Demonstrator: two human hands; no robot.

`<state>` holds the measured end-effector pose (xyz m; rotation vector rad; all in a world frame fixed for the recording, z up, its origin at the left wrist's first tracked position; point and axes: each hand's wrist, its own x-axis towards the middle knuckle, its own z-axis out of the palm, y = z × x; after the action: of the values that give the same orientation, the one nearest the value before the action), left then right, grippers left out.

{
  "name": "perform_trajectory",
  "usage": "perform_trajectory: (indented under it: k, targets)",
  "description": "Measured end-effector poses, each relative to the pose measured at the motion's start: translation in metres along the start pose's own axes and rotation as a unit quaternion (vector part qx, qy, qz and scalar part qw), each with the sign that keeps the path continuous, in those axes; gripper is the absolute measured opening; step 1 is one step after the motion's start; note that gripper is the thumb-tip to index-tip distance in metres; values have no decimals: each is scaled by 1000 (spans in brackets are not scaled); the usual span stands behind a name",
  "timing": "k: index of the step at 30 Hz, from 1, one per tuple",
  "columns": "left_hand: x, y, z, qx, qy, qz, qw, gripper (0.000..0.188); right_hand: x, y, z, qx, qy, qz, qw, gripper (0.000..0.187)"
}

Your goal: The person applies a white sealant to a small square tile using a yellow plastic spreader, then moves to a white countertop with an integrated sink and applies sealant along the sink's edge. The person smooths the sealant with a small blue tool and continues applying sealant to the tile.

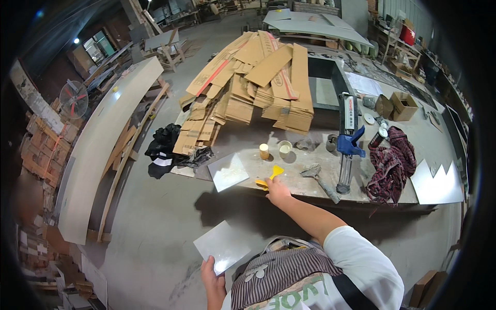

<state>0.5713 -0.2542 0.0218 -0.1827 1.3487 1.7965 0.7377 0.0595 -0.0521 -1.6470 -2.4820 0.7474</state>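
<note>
Low in front of me, my left hand (211,276) grips the lower edge of a pale, glossy square panel (221,244), which is tilted above the floor. My right hand (279,192) is stretched to the front edge of the workbench (310,178), its fingers closed on a yellow plastic scraper (277,171). A second pale square panel (228,172) lies at the bench edge, left of the scraper. Just behind are a small jar with a yellowish lid (264,151) and a whitish cup (284,149). To the right lies a dirty putty knife (321,181).
Flattened cardboard (253,85) is heaped on the bench, beside a black plastic bag (164,147). A blue-handled caulking gun (351,143), a checked cloth (393,165) and a jagged white sheet (439,182) lie right. A long pale panel (111,150) rests on stands at left.
</note>
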Motion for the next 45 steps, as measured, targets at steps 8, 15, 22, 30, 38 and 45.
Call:
perform_trajectory:
  k: [8,15,22,30,38,45]
  targets:
    - [-4,5,-21,-25,3,25,999,37,-41,30,-27,155,267,-181,934,18]
    - [43,-25,42,-13,-201,-112,973,35,-127,105,-48,448,235,94,858,15]
    - [160,-139,111,184,-318,-67,928,27,-227,137,-54,680,190,263,658,16]
    - [200,-131,179,483,-263,-16,835,24,-276,178,-71,679,245,310,619,24]
    - [181,-122,200,543,-228,71,805,30,-287,220,-101,714,169,278,620,27]
    - [81,-165,333,365,-400,13,841,32,-275,258,-118,753,151,229,598,28]
